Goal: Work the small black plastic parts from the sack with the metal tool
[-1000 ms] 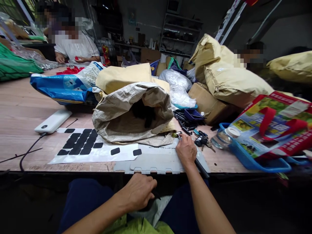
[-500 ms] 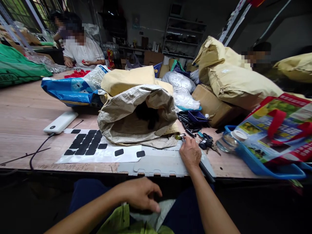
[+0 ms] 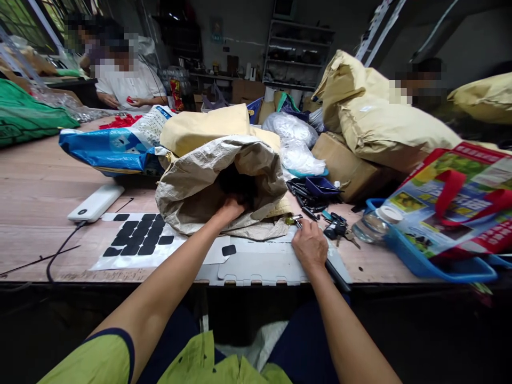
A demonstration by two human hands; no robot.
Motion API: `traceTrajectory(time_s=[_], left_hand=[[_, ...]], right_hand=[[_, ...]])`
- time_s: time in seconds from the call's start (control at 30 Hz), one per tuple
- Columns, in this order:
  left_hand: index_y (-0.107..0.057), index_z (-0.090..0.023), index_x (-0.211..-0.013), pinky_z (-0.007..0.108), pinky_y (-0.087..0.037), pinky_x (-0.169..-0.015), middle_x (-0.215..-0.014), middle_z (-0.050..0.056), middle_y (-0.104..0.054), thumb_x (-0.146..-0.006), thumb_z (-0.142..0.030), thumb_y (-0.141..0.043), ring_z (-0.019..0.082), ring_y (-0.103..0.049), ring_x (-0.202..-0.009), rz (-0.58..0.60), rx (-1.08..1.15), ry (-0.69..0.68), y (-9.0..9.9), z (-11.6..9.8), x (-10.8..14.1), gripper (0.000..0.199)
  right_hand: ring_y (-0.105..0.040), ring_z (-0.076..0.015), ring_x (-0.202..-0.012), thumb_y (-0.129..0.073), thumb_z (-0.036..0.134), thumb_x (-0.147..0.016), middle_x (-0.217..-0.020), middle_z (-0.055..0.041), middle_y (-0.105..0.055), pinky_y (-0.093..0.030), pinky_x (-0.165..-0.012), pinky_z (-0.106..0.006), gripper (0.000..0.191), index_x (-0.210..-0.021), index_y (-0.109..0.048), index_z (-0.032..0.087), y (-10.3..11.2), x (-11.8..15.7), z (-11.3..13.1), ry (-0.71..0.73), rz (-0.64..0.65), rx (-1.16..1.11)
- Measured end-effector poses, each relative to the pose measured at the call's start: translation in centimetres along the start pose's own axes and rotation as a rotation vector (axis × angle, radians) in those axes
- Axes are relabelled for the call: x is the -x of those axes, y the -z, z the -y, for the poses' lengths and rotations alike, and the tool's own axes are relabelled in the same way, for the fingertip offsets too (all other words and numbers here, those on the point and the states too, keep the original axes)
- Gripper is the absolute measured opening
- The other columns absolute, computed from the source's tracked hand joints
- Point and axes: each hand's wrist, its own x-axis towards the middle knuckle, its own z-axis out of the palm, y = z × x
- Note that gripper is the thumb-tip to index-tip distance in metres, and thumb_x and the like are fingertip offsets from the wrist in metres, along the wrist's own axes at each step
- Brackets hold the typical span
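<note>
My left hand (image 3: 232, 207) reaches into the mouth of a whitish woven sack (image 3: 192, 181). Dark contents (image 3: 236, 183) lie inside, and shadow hides my fingertips, so I cannot see whether they grip anything. On the right, my right hand (image 3: 311, 244) is closed around a hammer (image 3: 337, 273); its small yellowish-tipped metal head lies just past my fingers and its black handle runs back under my wrist. Both rest over a grey board (image 3: 260, 261) at the table edge. Left of it lies a white sheet (image 3: 172, 250) with several black rounded-square pads (image 3: 134, 238).
A white power bank (image 3: 96, 203) with a cable sits at left. Black parts (image 3: 306, 200), keys (image 3: 352, 238), a clear jar (image 3: 372, 226) and a blue tray (image 3: 440, 269) holding a printed bag lie right. Bulky sacks (image 3: 396, 128) stand behind; co-workers (image 3: 128, 88) sit across.
My left hand has moved from above my lap forward into the sack's mouth. My right hand stays on the hammer. The view has shifted slightly.
</note>
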Motion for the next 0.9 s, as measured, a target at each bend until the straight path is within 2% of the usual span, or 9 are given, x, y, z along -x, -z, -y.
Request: traceTrajectory(time_s=[0.1,0.17,0.27,0.33,0.47,0.63,0.8,0.83,0.9], left_hand=[[-0.071,-0.019,-0.106,0.029,-0.044,-0.070,-0.096,0.010,-0.074,-0.081,-0.043,-0.070,0.025,-0.068,-0.089,-0.057,-0.114,-0.037,1.6,0.8,2.7,0.034],[-0.072,-0.022,-0.101,0.027,-0.043,-0.069,-0.092,0.005,-0.073,-0.083,-0.041,-0.068,0.021,-0.066,-0.084,-0.051,-0.107,-0.239,2.5,1.4,5.0,0.027],[-0.072,-0.023,-0.094,0.026,-0.042,-0.070,-0.088,0.000,-0.071,-0.082,-0.035,-0.069,0.017,-0.063,-0.081,0.095,-0.073,-0.530,2.4,2.5,8.3,0.017],[-0.072,-0.023,-0.093,0.027,-0.043,-0.073,-0.088,0.000,-0.070,-0.082,-0.032,-0.070,0.018,-0.062,-0.083,0.154,-0.086,-0.598,1.4,3.4,9.8,0.014],[-0.072,-0.022,-0.099,0.031,-0.043,-0.081,-0.092,0.003,-0.067,-0.084,-0.031,-0.070,0.021,-0.061,-0.089,0.100,-0.022,-0.601,-0.5,5.0,10.7,0.017],[-0.073,-0.022,-0.099,0.031,-0.042,-0.081,-0.090,0.003,-0.066,-0.084,-0.032,-0.074,0.020,-0.060,-0.088,0.121,0.058,-0.580,-0.8,5.6,10.3,0.018],[-0.073,-0.023,-0.097,0.030,-0.041,-0.081,-0.093,0.002,-0.067,-0.081,-0.031,-0.077,0.021,-0.060,-0.090,0.141,0.084,-0.553,-0.5,5.5,10.1,0.018],[-0.073,-0.023,-0.097,0.030,-0.041,-0.081,-0.093,0.002,-0.067,-0.080,-0.031,-0.077,0.021,-0.060,-0.090,0.144,0.082,-0.542,-0.6,5.5,10.1,0.019],[-0.073,-0.022,-0.096,0.030,-0.041,-0.081,-0.092,0.002,-0.067,-0.079,-0.032,-0.079,0.021,-0.059,-0.090,0.149,0.086,-0.527,-0.7,5.5,10.0,0.021]], right_hand=[[-0.055,-0.0217,-0.096,-0.048,0.022,-0.096,-0.105,-0.0094,-0.060,-0.036,-0.077,-0.031,0.030,-0.122,-0.062,0.019,0.0,0.0,0.0,0.000,-0.001,-0.004],[-0.055,-0.0218,-0.095,-0.047,0.022,-0.096,-0.105,-0.0095,-0.060,-0.036,-0.078,-0.031,0.030,-0.122,-0.063,0.019,0.0,0.0,0.0,0.000,-0.003,-0.009],[-0.055,-0.0218,-0.095,-0.046,0.022,-0.097,-0.105,-0.0094,-0.060,-0.036,-0.078,-0.031,0.031,-0.122,-0.063,0.020,0.1,0.0,0.1,-0.003,0.002,-0.016],[-0.055,-0.0220,-0.095,-0.047,0.022,-0.096,-0.105,-0.0095,-0.060,-0.036,-0.078,-0.031,0.031,-0.123,-0.063,0.020,0.1,0.1,0.1,-0.003,0.006,-0.021],[-0.055,-0.0218,-0.096,-0.049,0.022,-0.095,-0.106,-0.0096,-0.061,-0.037,-0.079,-0.031,0.032,-0.123,-0.064,0.020,0.0,0.1,0.0,-0.004,0.001,-0.037],[-0.057,-0.0209,-0.097,-0.050,0.019,-0.093,-0.107,-0.0088,-0.064,-0.038,-0.080,-0.030,0.034,-0.123,-0.067,0.021,0.6,-0.4,-0.7,-0.032,0.058,-0.144],[-0.061,-0.0217,-0.093,-0.049,0.027,-0.092,-0.108,-0.0100,-0.068,-0.045,-0.080,-0.032,0.038,-0.126,-0.066,0.020,3.7,0.7,0.1,-0.183,-0.072,-0.455],[-0.062,-0.0211,-0.087,-0.049,0.030,-0.092,-0.104,-0.0100,-0.069,-0.047,-0.077,-0.032,0.039,-0.126,-0.066,0.019,4.4,1.3,0.8,-0.184,-0.059,-0.556],[-0.062,-0.0192,-0.077,-0.049,0.036,-0.094,-0.099,-0.0090,-0.072,-0.052,-0.073,-0.032,0.040,-0.125,-0.067,0.019,5.6,2.8,2.8,-0.118,0.072,-0.783]])
